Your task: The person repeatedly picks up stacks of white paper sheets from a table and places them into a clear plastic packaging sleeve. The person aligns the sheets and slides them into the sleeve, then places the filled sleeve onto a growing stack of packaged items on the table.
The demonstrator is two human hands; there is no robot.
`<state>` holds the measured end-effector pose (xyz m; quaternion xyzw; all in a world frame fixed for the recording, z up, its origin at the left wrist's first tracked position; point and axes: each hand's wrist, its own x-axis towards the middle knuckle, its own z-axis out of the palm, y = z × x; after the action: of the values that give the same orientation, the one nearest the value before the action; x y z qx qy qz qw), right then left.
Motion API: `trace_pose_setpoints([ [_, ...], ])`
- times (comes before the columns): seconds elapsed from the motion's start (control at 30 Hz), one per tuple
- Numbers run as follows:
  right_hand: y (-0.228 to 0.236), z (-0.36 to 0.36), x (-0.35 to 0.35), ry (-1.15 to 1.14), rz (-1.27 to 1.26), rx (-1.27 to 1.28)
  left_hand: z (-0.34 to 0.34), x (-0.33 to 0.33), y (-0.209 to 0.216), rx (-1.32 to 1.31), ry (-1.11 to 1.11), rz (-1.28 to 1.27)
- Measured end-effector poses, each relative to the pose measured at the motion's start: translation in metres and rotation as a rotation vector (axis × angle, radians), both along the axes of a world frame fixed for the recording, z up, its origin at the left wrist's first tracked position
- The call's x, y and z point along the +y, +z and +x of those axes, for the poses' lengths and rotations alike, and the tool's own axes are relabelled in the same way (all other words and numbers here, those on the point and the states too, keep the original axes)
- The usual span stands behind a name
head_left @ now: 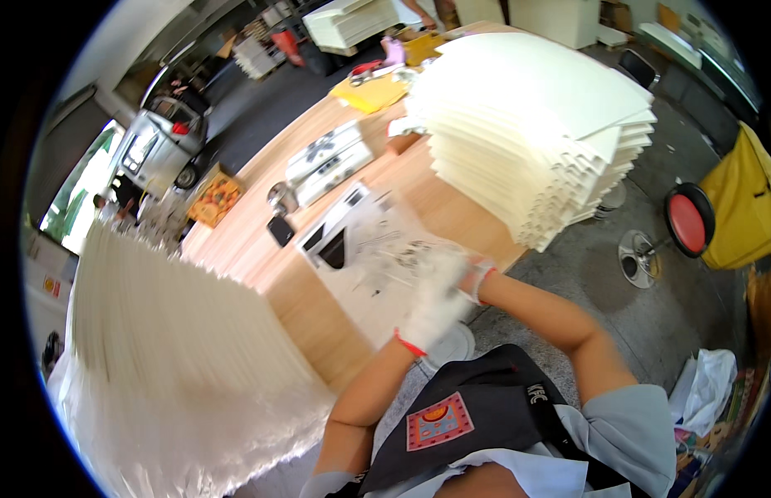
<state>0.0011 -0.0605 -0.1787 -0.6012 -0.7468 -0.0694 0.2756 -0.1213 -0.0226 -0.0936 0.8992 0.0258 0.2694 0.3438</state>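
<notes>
Both my hands wear white knit gloves with red cuffs and meet close together above the wooden table. My left hand (433, 314) is smeared by motion and its fingers do not show clearly. Just beyond it, my right hand (468, 274) is partly covered and blurred too. Whether either one holds anything cannot be made out. Beneath and ahead of them lies a large whitish sheet (364, 299) with dark printed shapes. A blurred cluster of small pale pieces (406, 256) is on it, nearest the fingers.
A tall stack of white panels (518, 124) stands at the table's far right. Another stack, wrapped in plastic (186, 349), rises at left. White boxes (329, 162), a dark phone-like object (280, 231) and yellow cloth (370, 93) lie on the table (306, 328). A red-seated stool (689, 217) is at right.
</notes>
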Motion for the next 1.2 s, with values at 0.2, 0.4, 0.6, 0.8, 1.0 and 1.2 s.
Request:
trace_pose_setpoints([
  [0.2,0.198,0.056,-0.124,-0.676,0.207,-0.299,0.021,0.038,0.035,0.144,0.176,-0.728],
  [0.4,0.229,0.150,-0.152,-0.687,0.154,-0.608,0.071,0.048,0.052,0.141,-0.055,-0.727],
  [0.6,0.263,0.151,-0.134,-0.496,0.301,-0.813,0.112,0.040,0.094,0.163,-0.255,-0.917],
  [0.8,0.263,0.039,-0.135,-0.405,0.306,-0.539,0.114,0.045,0.132,0.346,-0.080,-1.255],
  [1.0,0.210,0.092,-0.167,-0.525,-0.018,0.598,0.039,0.109,0.162,0.534,-0.069,-0.637],
  [1.2,0.188,0.017,-0.111,-0.280,0.233,0.796,0.017,0.011,0.135,0.281,-0.129,0.055],
])
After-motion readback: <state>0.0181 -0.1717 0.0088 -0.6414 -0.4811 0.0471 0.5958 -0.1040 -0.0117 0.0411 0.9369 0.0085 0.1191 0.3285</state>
